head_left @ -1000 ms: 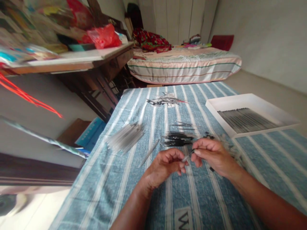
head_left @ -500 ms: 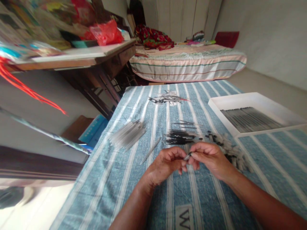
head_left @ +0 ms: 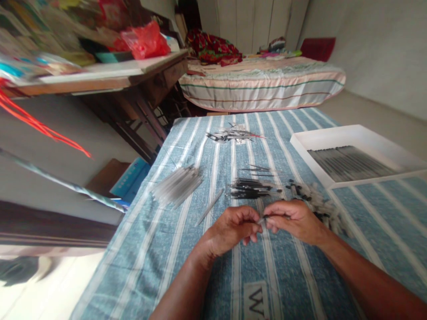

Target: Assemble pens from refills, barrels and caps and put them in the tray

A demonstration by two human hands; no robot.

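My left hand [head_left: 238, 226] and my right hand [head_left: 289, 218] meet over the near middle of the table. Both pinch one small pen part [head_left: 262, 220], pale and translucent with a dark bit, mostly hidden by the fingers. Just beyond them lies a bundle of black pen refills [head_left: 251, 189]. Beside my right hand spreads a heap of pale, black-ended pen caps [head_left: 320, 206]. To the left sit a stack of translucent pen barrels [head_left: 178, 184] and a single barrel [head_left: 209, 206] lying apart.
A white box [head_left: 313, 165] at the right holds rows of pens [head_left: 350, 163]. Farther back is a small pile of dark and clear pieces [head_left: 233, 134]. Striped cloth [head_left: 160, 253] covers the table. A cluttered desk [head_left: 100, 82] stands left, a bed [head_left: 263, 84] behind.
Both hands stay pinched together at nearly the same spot. The fingers have shifted slightly around the pen part, and less of it shows. The view has tilted a little.
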